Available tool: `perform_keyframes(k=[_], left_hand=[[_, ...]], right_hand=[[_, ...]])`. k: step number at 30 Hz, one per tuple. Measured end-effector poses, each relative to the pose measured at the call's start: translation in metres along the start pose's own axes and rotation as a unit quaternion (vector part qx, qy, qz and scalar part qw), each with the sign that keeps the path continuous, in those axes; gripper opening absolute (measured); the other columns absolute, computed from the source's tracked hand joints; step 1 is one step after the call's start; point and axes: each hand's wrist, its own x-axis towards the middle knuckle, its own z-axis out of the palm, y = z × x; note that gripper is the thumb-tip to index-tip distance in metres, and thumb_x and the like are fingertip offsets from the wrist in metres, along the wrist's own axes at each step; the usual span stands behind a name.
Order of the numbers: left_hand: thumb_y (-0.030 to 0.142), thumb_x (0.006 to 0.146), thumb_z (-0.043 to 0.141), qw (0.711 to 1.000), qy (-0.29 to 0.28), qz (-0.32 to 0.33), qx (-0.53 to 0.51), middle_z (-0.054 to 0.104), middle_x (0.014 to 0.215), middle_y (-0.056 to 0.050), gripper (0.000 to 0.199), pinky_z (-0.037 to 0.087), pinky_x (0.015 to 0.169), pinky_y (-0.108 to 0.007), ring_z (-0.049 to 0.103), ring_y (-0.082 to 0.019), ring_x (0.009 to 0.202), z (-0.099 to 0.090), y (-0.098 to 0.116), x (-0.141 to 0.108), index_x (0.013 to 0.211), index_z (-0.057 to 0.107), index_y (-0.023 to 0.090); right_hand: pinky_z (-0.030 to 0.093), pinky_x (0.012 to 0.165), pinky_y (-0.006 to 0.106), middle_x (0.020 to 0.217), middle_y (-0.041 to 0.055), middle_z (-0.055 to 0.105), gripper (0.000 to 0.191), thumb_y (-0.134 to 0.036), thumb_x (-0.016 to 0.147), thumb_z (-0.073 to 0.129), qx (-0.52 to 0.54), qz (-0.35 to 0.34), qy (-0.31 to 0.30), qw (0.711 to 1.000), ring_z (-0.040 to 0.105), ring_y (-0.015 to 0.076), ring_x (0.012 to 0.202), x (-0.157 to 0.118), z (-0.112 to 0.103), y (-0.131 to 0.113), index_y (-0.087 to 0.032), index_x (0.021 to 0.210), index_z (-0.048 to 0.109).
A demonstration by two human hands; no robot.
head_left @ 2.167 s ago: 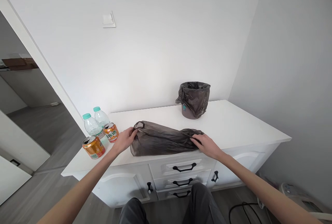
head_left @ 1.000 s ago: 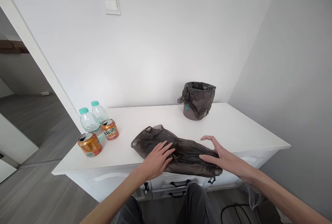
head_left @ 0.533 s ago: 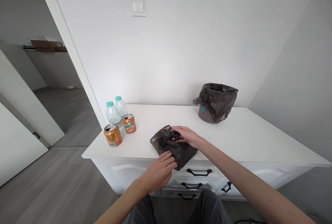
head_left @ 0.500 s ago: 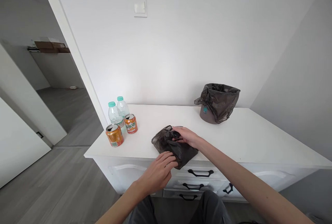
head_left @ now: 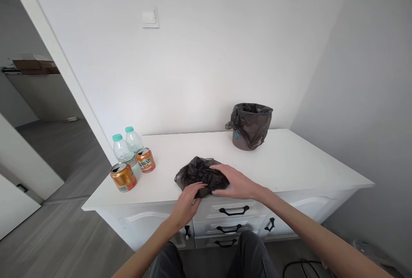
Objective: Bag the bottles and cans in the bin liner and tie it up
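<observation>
Bunched more compactly than half a second ago: crumpled, dark translucent plastic bag (head_left: 187,175) at the near edge of white surface (head_left: 305,162). Pressed onto its near left side with bent left hand (head_left: 186,205), gripping or merely touching, cannot tell; cupped on its right side with right hand (head_left: 236,182), half-open, thumb and fingers spread apart. On the left, orange metal can (head_left: 146,160) with green characters, apparently ending in 年达; nearer, golden-orange metal can (head_left: 123,179), print too small to read. Just beyond, two clear plastic bottles (head_left: 121,148) with teal caps. Far and right, round grey bin (head_left: 241,142) with dark plastic liner (head_left: 254,124), teal lettering (head_left: 236,134) illegible.
</observation>
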Motion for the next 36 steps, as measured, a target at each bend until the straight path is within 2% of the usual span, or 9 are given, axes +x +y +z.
perform_keyframes(k=[4, 7, 11, 16, 20, 24, 28, 31, 36], left_hand=[[0.044, 0.106, 0.04, 0.989, -0.022, -0.08, -0.123, 0.076, 0.103, -0.004, 0.036, 0.058, 0.089, -0.038, 0.07, -0.024, 0.097, -0.005, 0.025, 0.015, 0.114, 0.068, 0.023], [0.052, 0.106, 0.039, 0.973, -0.006, -0.105, -0.207, 0.075, 0.116, -0.005, 0.042, 0.055, 0.1, -0.041, 0.067, -0.025, 0.112, -0.003, 0.038, 0.019, 0.123, 0.067, 0.025], [0.052, 0.107, 0.034, 0.953, -0.016, -0.157, -0.258, 0.073, 0.127, -0.008, 0.048, 0.056, 0.104, -0.044, 0.066, -0.025, 0.122, 0.005, 0.026, 0.011, 0.139, 0.059, 0.026], [0.041, 0.107, 0.032, 0.963, 0.053, -0.216, -0.15, 0.074, 0.118, -0.011, 0.042, 0.061, 0.09, -0.044, 0.072, -0.024, 0.109, 0.001, 0.003, 0.0, 0.138, 0.052, 0.022], [0.02, 0.099, 0.041, 0.985, 0.144, -0.084, 0.041, 0.055, 0.147, -0.018, 0.047, 0.051, 0.11, -0.051, 0.055, -0.028, 0.138, -0.011, 0.018, 0.003, 0.146, 0.043, 0.019], [0.023, 0.102, 0.042, 0.974, 0.028, 0.094, 0.203, 0.04, 0.164, -0.01, 0.054, 0.03, 0.126, -0.054, 0.032, -0.028, 0.155, -0.012, 0.037, 0.011, 0.155, 0.037, 0.024], [0.049, 0.104, 0.047, 0.954, -0.011, 0.091, 0.286, 0.046, 0.16, -0.016, 0.066, 0.025, 0.126, -0.06, 0.041, -0.034, 0.15, 0.0, 0.025, 0.011, 0.16, 0.032, 0.018], [0.055, 0.103, 0.045, 0.95, 0.009, 0.071, 0.303, 0.049, 0.158, -0.018, 0.07, 0.026, 0.125, -0.06, 0.045, -0.036, 0.147, 0.014, 0.007, 0.005, 0.161, 0.033, 0.017], [0.056, 0.103, 0.044, 0.949, 0.042, 0.07, 0.304, 0.046, 0.16, -0.018, 0.073, 0.026, 0.125, -0.06, 0.041, -0.036, 0.15, 0.027, -0.009, -0.007, 0.163, 0.028, 0.017]], right_hand=[[0.036, 0.122, 0.053, 0.15, 0.0083, 0.058, 0.055, -0.046, 0.092, 0.069, -0.106, -0.049, -0.003, 0.993, 0.041, 0.0322, 0.149, -0.035, -0.008, 0.008, -0.029, 0.142, 0.058], [0.04, 0.117, 0.05, 0.133, 0.0085, 0.07, 0.033, -0.045, 0.1, 0.057, -0.078, -0.008, 0.044, 0.996, 0.048, 0.0309, 0.143, -0.043, -0.008, 0.012, -0.028, 0.126, 0.067], [0.051, 0.096, 0.041, 0.117, 0.0049, 0.076, 0.033, -0.053, 0.1, 0.052, 0.003, 0.073, 0.089, 0.993, 0.068, 0.027, 0.111, -0.036, -0.007, 0.013, -0.029, 0.117, 0.066], [0.049, 0.08, 0.034, 0.099, -0.0005, 0.077, 0.033, -0.054, 0.104, 0.042, -0.031, 0.092, 0.102, 0.99, 0.071, 0.0231, 0.089, -0.007, 0.005, 0.022, -0.031, 0.112, 0.065], [0.047, 0.077, 0.032, 0.099, 0.0029, 0.077, 0.029, -0.046, 0.106, 0.041, -0.118, 0.128, 0.087, 0.981, 0.071, 0.0246, 0.095, 0.017, 0.025, 0.034, -0.028, 0.115, 0.063], [0.047, 0.073, 0.03, 0.097, 0.0045, 0.076, 0.022, -0.038, 0.105, 0.046, -0.133, 0.131, 0.069, 0.98, 0.071, 0.0241, 0.093, 0.025, 0.036, 0.039, -0.026, 0.113, 0.063], [0.053, 0.087, 0.039, 0.123, 0.0123, 0.07, 0.031, -0.032, 0.105, 0.042, -0.156, 0.113, 0.121, 0.974, 0.067, 0.0274, 0.109, 0.015, 0.034, 0.027, -0.022, 0.129, 0.058], [0.041, 0.113, 0.051, 0.145, 0.0179, 0.056, 0.041, -0.024, 0.104, 0.038, -0.229, 0.015, 0.192, 0.954, 0.052, 0.0317, 0.136, 0.005, 0.034, 0.007, -0.017, 0.142, 0.053], [0.02, 0.128, 0.06, 0.159, 0.0143, 0.047, 0.047, -0.031, 0.108, 0.035, -0.28, -0.078, 0.138, 0.947, 0.03, 0.0314, 0.155, 0.0, 0.058, -0.01, -0.022, 0.152, 0.049]])
